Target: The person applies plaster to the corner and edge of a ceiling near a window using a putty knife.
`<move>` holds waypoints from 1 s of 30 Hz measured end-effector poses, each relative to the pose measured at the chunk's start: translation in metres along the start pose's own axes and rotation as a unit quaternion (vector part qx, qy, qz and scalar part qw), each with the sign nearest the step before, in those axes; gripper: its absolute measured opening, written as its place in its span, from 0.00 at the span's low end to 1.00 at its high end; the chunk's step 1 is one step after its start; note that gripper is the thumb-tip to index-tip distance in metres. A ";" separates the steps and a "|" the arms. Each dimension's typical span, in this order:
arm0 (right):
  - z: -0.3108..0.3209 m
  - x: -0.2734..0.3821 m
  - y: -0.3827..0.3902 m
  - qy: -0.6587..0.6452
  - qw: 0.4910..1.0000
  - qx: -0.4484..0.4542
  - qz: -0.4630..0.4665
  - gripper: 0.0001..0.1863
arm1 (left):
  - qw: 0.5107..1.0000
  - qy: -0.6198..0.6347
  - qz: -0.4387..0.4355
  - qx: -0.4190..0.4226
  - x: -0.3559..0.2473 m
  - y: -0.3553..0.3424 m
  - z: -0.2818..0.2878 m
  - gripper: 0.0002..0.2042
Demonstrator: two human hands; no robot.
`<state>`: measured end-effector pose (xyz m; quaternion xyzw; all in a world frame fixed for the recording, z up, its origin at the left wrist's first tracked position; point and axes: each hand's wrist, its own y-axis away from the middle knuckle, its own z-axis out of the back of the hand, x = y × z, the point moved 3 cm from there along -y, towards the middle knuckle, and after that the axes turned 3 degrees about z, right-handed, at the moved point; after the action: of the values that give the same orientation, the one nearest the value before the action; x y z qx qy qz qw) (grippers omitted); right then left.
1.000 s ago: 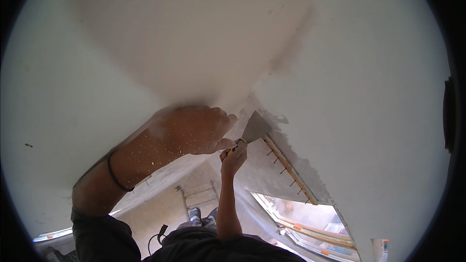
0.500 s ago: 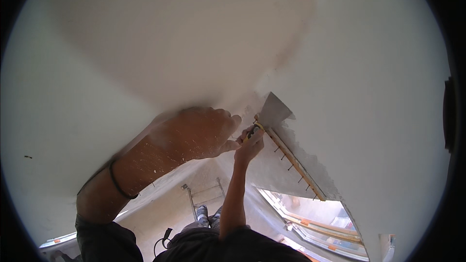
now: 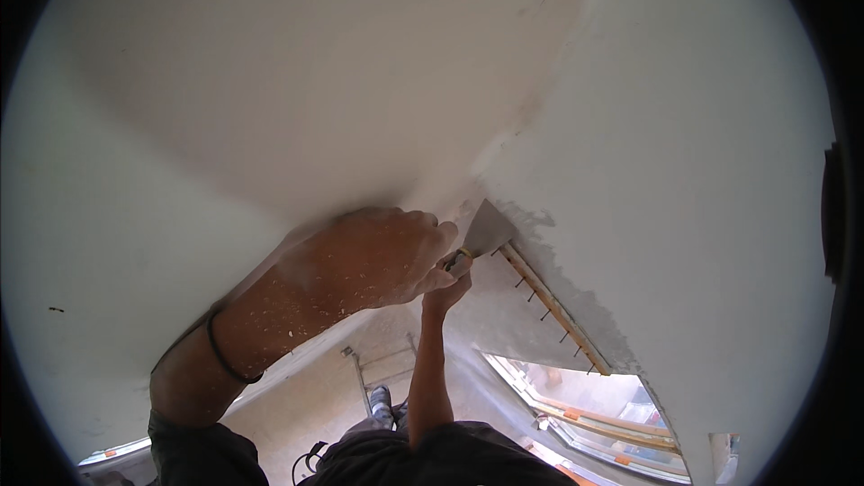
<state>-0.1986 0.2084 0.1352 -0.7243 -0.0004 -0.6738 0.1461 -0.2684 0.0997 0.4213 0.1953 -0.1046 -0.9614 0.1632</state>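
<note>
A putty knife (image 3: 489,228) with a broad grey metal blade is in my right hand (image 3: 451,288), its fingers wrapped round the dark and yellow handle. The blade lies at the upper end of a wooden strip (image 3: 556,308), from which several nails stick out. Grey wet filler (image 3: 585,306) runs along the strip on the white wall. My left hand (image 3: 382,252), dusty and specked with white, is close to the camera beside the knife handle. Its fingers are curled, and what they hold, if anything, is hidden. A dark band circles the left wrist.
Below me are a metal ladder (image 3: 364,378) and my own shoe (image 3: 381,398). A window with an orange-marked frame (image 3: 576,416) is at the lower right. A pinkish-beige surface (image 3: 342,63) spreads above, and a dark fixture (image 3: 832,216) sits at the far right.
The putty knife and my right hand have moved down and left, and the blade has turned on the wall. More grey filler shows above the strip. My left hand has shifted slightly.
</note>
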 end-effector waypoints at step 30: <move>-0.008 0.012 0.011 -0.054 0.997 -0.017 -0.059 0.24 | 1.000 -0.022 0.010 -0.006 0.004 0.006 0.000 0.20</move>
<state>-0.2035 0.1935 0.1447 -0.7610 -0.0392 -0.6408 0.0938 -0.2703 0.0923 0.4219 0.1718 -0.1041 -0.9645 0.1715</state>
